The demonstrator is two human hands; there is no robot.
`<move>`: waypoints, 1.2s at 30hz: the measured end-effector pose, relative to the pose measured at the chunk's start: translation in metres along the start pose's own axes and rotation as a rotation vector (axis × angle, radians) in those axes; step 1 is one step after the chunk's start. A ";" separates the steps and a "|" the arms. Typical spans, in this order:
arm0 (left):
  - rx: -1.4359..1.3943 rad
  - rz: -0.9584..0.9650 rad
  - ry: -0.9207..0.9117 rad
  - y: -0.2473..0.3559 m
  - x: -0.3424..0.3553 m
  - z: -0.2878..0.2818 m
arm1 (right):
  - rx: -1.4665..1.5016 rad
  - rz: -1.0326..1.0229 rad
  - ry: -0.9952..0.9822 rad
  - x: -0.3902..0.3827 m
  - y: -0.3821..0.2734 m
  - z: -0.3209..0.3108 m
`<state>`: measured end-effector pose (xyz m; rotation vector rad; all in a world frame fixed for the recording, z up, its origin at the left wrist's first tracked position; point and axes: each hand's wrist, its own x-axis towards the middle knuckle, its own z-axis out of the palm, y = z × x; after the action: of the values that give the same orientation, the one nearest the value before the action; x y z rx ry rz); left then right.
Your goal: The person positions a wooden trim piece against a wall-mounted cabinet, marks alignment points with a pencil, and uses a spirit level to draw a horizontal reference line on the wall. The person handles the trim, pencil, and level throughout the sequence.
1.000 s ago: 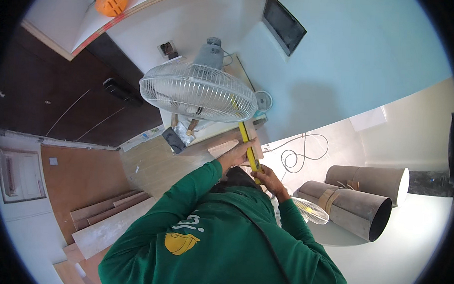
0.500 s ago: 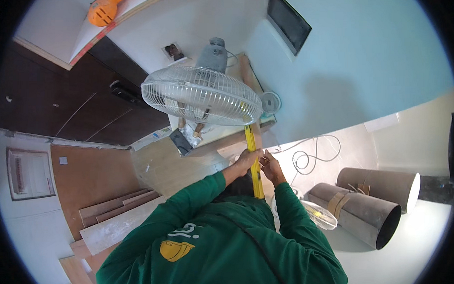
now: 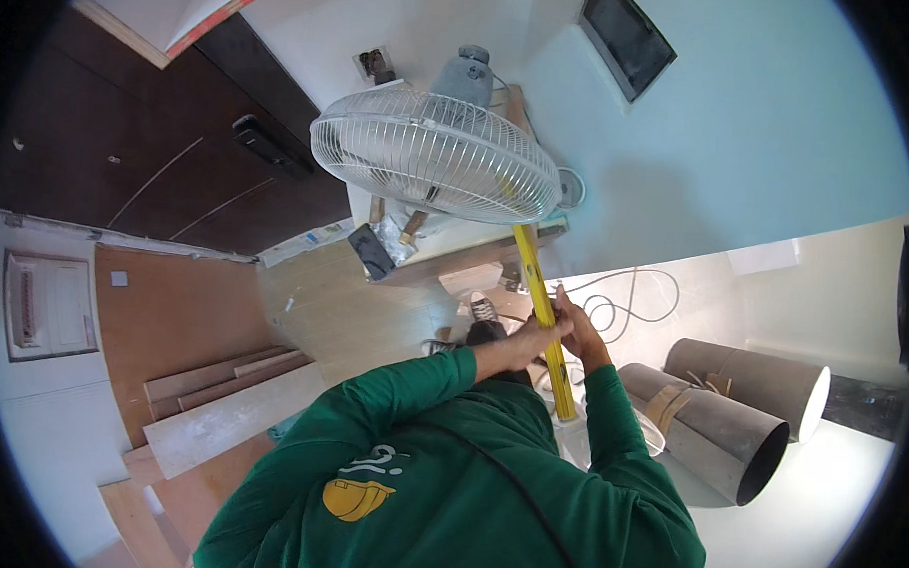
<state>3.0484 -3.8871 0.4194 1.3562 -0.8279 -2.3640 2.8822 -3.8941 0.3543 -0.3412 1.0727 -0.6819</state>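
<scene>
A long yellow spirit level (image 3: pixel 528 252) slants in front of me, its near end beside my right forearm and its far part running behind a fan's cage. My left hand (image 3: pixel 528 347) is closed around it from the left, across its middle. At its right edge, my right hand (image 3: pixel 579 328) has curled fingers against the level and meets the left fingertips; part of that grip is hidden. Just beyond stands the dusty fan (image 3: pixel 434 153) with a round wire cage and a grey motor housing.
A phone (image 3: pixel 372 253) lies at the edge of a ledge (image 3: pixel 445 256). Two large grey rolled sheets (image 3: pixel 715 433) lie at right, near a looped cable (image 3: pixel 629 310). Boards (image 3: pixel 232 416) are stacked at left. A dark screen-like panel (image 3: pixel 626 42) sits in the wall.
Both hands and the level have shifted right and toward me, and the level slants more. My left hand reaches further across it. The view has turned, showing my shoe.
</scene>
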 end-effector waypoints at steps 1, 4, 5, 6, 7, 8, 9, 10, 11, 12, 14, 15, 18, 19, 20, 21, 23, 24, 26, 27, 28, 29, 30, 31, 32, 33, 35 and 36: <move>-0.004 -0.005 -0.147 -0.013 -0.005 0.006 | -0.088 -0.029 0.010 -0.014 -0.007 0.002; 0.162 -0.144 -0.496 -0.033 -0.011 0.019 | -0.452 -0.033 0.118 -0.070 -0.032 0.017; 0.345 -0.174 -0.559 -0.023 -0.017 0.020 | -0.583 -0.023 0.162 -0.088 -0.039 0.026; 0.533 -0.206 -0.624 -0.012 -0.021 0.019 | -0.710 -0.012 0.213 -0.104 -0.042 0.032; 0.759 -0.112 -0.740 0.000 -0.021 0.015 | -0.612 -0.040 0.220 -0.125 -0.033 0.032; 0.982 -0.010 -0.843 0.011 -0.021 0.008 | -0.605 -0.097 0.207 -0.148 -0.028 0.033; 1.206 0.091 -0.936 0.018 -0.025 0.000 | -0.730 -0.037 0.248 -0.177 -0.030 0.042; 1.214 0.123 -0.905 0.023 -0.034 -0.010 | -0.713 -0.149 0.273 -0.204 -0.012 0.036; 1.215 0.157 -0.871 0.031 -0.046 -0.025 | -0.679 -0.123 0.321 -0.236 -0.007 0.043; 1.205 0.195 -0.837 0.038 -0.059 -0.038 | -0.656 -0.117 0.346 -0.261 0.011 0.033; 1.036 0.118 -0.699 0.061 -0.085 -0.060 | -0.551 -0.146 0.423 -0.304 0.026 0.042; 0.951 0.081 -0.635 0.071 -0.097 -0.061 | -0.490 -0.160 0.395 -0.318 0.032 0.043; 0.782 0.313 -0.516 0.097 -0.134 -0.054 | -0.434 -0.258 0.331 -0.324 -0.009 0.099; 0.597 0.383 -0.589 0.113 -0.148 -0.046 | -0.623 -0.367 0.285 -0.315 -0.033 0.119; 0.529 0.576 -0.608 0.130 -0.161 -0.038 | -0.807 -0.474 0.239 -0.305 -0.060 0.140; 0.388 0.695 -0.564 0.149 -0.180 -0.037 | -0.993 -0.589 0.193 -0.288 -0.086 0.158; 0.224 0.866 -0.478 0.178 -0.210 -0.042 | -1.144 -0.845 0.120 -0.258 -0.130 0.194; 0.195 0.923 -0.424 0.190 -0.226 -0.055 | -1.203 -0.917 0.102 -0.245 -0.149 0.214; 0.195 1.067 -0.329 0.214 -0.256 -0.083 | -1.261 -1.090 0.015 -0.222 -0.179 0.244; 0.238 1.150 -0.272 0.225 -0.272 -0.098 | -1.296 -1.134 -0.042 -0.213 -0.194 0.262; 0.290 1.232 -0.227 0.238 -0.283 -0.112 | -1.329 -1.208 -0.054 -0.203 -0.208 0.277; 0.260 1.330 -0.191 0.250 -0.301 -0.124 | -1.360 -1.284 -0.067 -0.195 -0.222 0.295; 0.225 1.428 -0.154 0.259 -0.319 -0.136 | -1.390 -1.356 -0.083 -0.187 -0.236 0.311; 0.192 1.527 -0.127 0.266 -0.340 -0.142 | -1.449 -1.442 -0.028 -0.181 -0.251 0.323; 0.161 1.607 -0.039 0.271 -0.364 -0.145 | -1.503 -1.529 0.031 -0.177 -0.266 0.336; 0.190 1.709 0.003 0.274 -0.380 -0.159 | -1.550 -1.619 0.093 -0.171 -0.282 0.349; 0.153 1.862 0.081 0.274 -0.421 -0.162 | -1.567 -1.801 0.120 -0.167 -0.313 0.379; 0.180 1.926 0.156 0.272 -0.435 -0.164 | -1.567 -1.890 0.134 -0.164 -0.328 0.395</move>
<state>3.4038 -3.9350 0.8210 0.2117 -1.3205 -0.6389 3.0711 -4.0573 0.8324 -2.9027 0.9413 -1.2900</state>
